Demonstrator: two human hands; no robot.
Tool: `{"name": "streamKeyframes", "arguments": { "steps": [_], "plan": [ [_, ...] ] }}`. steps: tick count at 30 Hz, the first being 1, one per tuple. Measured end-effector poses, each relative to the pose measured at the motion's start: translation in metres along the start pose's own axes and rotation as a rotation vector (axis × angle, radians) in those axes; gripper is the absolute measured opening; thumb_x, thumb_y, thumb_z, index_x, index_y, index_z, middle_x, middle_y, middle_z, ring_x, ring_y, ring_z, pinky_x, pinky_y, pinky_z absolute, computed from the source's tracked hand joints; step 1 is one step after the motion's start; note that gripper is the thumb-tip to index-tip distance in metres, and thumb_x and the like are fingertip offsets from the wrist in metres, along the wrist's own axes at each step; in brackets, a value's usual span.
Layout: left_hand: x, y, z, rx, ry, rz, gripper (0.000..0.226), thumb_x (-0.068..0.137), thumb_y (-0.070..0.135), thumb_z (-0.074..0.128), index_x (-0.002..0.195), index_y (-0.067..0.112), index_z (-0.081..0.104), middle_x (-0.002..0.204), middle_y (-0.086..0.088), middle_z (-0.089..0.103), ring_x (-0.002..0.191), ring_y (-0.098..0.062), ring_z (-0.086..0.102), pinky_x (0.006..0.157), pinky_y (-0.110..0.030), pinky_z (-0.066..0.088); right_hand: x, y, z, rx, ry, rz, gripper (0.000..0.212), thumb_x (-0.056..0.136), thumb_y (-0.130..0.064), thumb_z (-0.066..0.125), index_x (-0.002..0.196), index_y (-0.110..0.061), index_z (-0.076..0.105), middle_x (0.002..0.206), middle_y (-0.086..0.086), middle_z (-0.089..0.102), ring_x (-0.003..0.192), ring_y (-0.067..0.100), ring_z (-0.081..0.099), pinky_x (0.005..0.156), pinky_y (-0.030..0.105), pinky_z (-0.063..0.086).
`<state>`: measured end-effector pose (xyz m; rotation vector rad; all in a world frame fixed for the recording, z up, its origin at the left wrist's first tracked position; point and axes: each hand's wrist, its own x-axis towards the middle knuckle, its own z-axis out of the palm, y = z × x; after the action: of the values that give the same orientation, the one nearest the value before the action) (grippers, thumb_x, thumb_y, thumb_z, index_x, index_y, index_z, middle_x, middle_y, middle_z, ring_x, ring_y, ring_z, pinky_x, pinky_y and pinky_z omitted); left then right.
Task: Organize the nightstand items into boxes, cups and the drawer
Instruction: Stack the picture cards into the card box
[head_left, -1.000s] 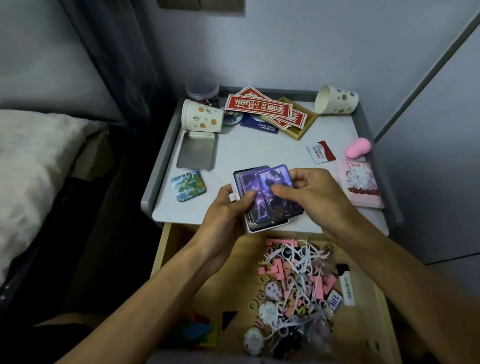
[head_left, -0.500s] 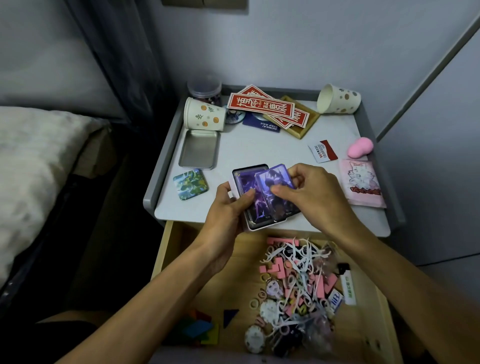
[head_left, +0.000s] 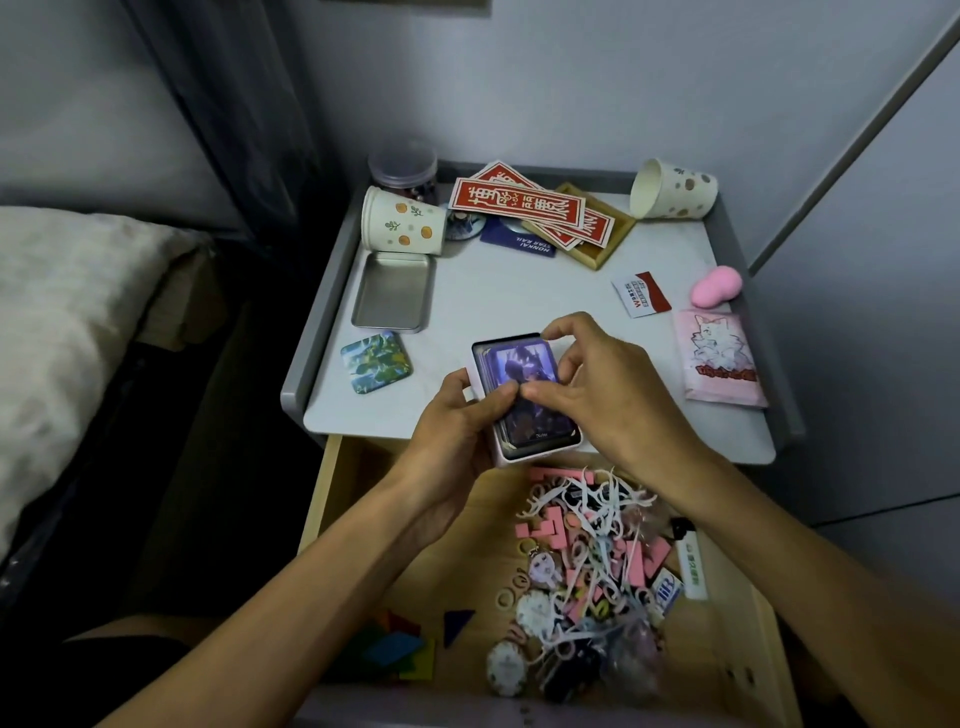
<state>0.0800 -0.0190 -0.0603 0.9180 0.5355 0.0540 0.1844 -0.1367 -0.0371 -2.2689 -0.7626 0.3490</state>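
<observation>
A small pale card box (head_left: 506, 457) with a stack of dark purple picture cards (head_left: 527, 384) in it sits at the front edge of the nightstand top (head_left: 519, 296). My left hand (head_left: 462, 426) grips the box's left side, thumb on the cards. My right hand (head_left: 597, 384) pinches the top card at its far and right edges, flat on the stack. Below, the open wooden drawer (head_left: 353, 488) holds pink pieces, white floss picks, badges and a lighter (head_left: 693, 564).
On the top stand an open silver tin (head_left: 395, 291), a square leaf-print badge (head_left: 375, 362), a tipped paper cup (head_left: 402, 221), a jar (head_left: 402, 169), red paper strips (head_left: 519, 205) over a wooden tray, a second tipped cup (head_left: 675, 189), a sachet (head_left: 641, 293), a pink sponge (head_left: 716, 286) and a pink tissue pack (head_left: 719, 364). A bed lies at left.
The purple card that lay askew over the stack has been turned and squared onto it inside the box. My right hand shifted from the card's right edge to its far corners.
</observation>
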Motion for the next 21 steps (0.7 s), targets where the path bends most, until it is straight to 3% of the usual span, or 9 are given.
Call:
{"name": "streamKeyframes", "arguments": {
  "steps": [4, 11, 19, 21],
  "plan": [
    [0.0, 0.002, 0.0, -0.027, -0.013, -0.026, 0.038, 0.096, 0.013, 0.059, 0.132, 0.005, 0.05, 0.117, -0.021, 0.07, 0.105, -0.036, 0.069, 0.09, -0.051, 0.057, 0.0, 0.001, 0.001, -0.032, 0.012, -0.069, 0.055, 0.084, -0.028, 0.076, 0.133, -0.022, 0.052, 0.093, -0.011, 0.048, 0.086, 0.007, 0.055, 0.063, 0.013, 0.046],
    [-0.002, 0.004, -0.003, -0.04, -0.04, -0.07, 0.042, 0.094, 0.01, 0.061, 0.133, 0.0, 0.05, 0.119, -0.024, 0.068, 0.102, -0.036, 0.069, 0.08, -0.045, 0.061, -0.002, 0.002, 0.0, -0.057, -0.018, -0.125, 0.052, 0.084, -0.027, 0.075, 0.132, -0.025, 0.056, 0.092, -0.015, 0.045, 0.075, -0.003, 0.045, 0.062, 0.007, 0.035],
    [-0.003, 0.009, -0.005, -0.037, -0.072, -0.104, 0.04, 0.096, 0.008, 0.058, 0.134, -0.001, 0.05, 0.123, -0.026, 0.065, 0.105, -0.039, 0.067, 0.077, -0.046, 0.061, -0.003, 0.002, 0.0, -0.072, -0.026, -0.194, 0.052, 0.085, -0.028, 0.074, 0.134, -0.026, 0.059, 0.09, -0.017, 0.04, 0.08, -0.003, 0.045, 0.073, 0.008, 0.041],
    [-0.003, 0.011, -0.006, -0.035, -0.09, -0.114, 0.041, 0.096, 0.009, 0.058, 0.135, -0.002, 0.05, 0.124, -0.026, 0.065, 0.103, -0.037, 0.068, 0.078, -0.045, 0.061, -0.003, 0.003, 0.0, -0.082, -0.029, -0.216, 0.053, 0.084, -0.029, 0.074, 0.135, -0.025, 0.059, 0.097, -0.012, 0.042, 0.089, 0.0, 0.045, 0.081, 0.011, 0.045]
  ]
}}
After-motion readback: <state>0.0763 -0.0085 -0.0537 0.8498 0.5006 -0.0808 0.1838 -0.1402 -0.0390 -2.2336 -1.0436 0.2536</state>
